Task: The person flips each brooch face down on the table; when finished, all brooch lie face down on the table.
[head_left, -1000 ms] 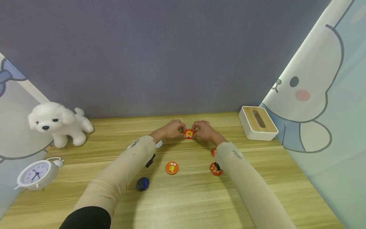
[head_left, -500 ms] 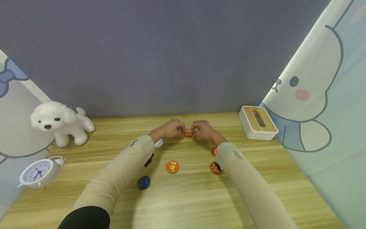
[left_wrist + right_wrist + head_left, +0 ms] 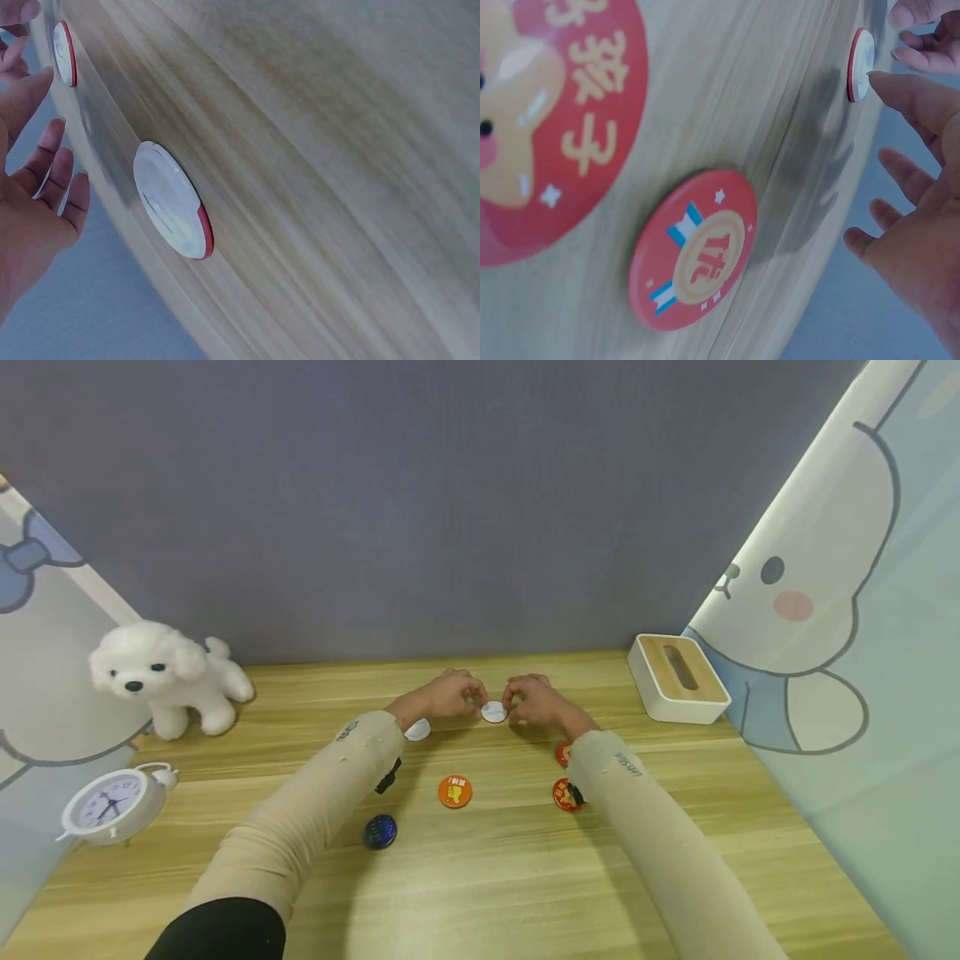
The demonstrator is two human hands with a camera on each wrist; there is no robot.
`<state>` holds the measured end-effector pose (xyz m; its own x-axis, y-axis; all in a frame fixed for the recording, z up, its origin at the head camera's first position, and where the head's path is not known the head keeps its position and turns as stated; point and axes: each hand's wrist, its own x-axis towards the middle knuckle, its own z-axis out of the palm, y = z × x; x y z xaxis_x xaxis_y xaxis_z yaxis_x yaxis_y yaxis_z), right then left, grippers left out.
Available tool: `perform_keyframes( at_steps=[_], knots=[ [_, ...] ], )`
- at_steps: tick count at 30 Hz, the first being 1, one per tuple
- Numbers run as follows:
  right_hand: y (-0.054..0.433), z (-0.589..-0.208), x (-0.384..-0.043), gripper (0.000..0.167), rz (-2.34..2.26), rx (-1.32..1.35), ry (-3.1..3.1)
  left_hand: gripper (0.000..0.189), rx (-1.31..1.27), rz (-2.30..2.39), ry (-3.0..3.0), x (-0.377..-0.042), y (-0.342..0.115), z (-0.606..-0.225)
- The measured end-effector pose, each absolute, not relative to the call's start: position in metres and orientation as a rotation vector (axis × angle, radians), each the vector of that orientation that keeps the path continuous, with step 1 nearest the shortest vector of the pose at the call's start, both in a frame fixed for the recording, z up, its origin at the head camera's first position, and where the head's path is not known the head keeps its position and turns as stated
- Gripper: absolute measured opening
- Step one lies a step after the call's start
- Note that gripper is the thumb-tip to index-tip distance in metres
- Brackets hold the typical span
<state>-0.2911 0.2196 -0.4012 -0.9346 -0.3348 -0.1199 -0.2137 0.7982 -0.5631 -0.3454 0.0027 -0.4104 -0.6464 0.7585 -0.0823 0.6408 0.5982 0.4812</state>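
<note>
In the head view, a round badge [image 3: 493,712] is lying on the wooden table [image 3: 480,885] between the two hands, showing a plain white back with a thin darker rim. The left hand [image 3: 452,695] is reaching to its left edge and the right hand [image 3: 537,702] to its right, both with fingers loosely bent. A white-backed disc [image 3: 417,729] is lying beside the left wrist. Nearer the person, an orange badge [image 3: 455,792] is showing a yellow thumbs-up.

In the left wrist view, the badge is lying white side up, its red rim showing. The left hand is staying clear of it, thumb extended and the other fingers spread and gently curving, gripping nothing.

In the right wrist view, the right hand is holding itself loosely open, its fingers fanning apart and grasping nothing. One fingertip is overlapping the badge's edge; whether it is touching cannot be told. A red medal badge [image 3: 695,251] is lying nearer the camera, beside a larger red star badge [image 3: 555,120].
</note>
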Motion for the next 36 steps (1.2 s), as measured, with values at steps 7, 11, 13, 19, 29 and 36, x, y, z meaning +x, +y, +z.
perform_keyframes(
  at_steps=[7,11,13,19,29,36],
  knots=[
    [0.233,-0.393,-0.282,0.025,-0.950,-0.387,2.792,0.027,1.138,0.681,2.504,-0.343,-0.002,-0.403],
    [0.246,-0.392,-0.277,0.028,-0.960,-0.408,2.845,0.030,1.144,0.729,2.469,-0.342,-0.003,-0.398],
    [0.251,-0.393,-0.275,0.029,-0.966,-0.401,2.856,0.032,1.154,0.734,2.464,-0.341,-0.002,-0.398],
    [0.264,-0.390,-0.262,0.035,-1.005,-0.360,2.869,0.036,1.199,0.720,2.472,-0.333,0.006,-0.399],
    [0.288,-0.386,-0.239,0.039,-1.016,-0.340,2.877,0.048,1.287,0.689,2.455,-0.314,0.022,-0.394],
    [0.309,-0.385,-0.223,0.040,-0.950,-0.369,2.903,0.046,1.285,0.687,2.466,-0.305,0.039,-0.399]
  ],
)
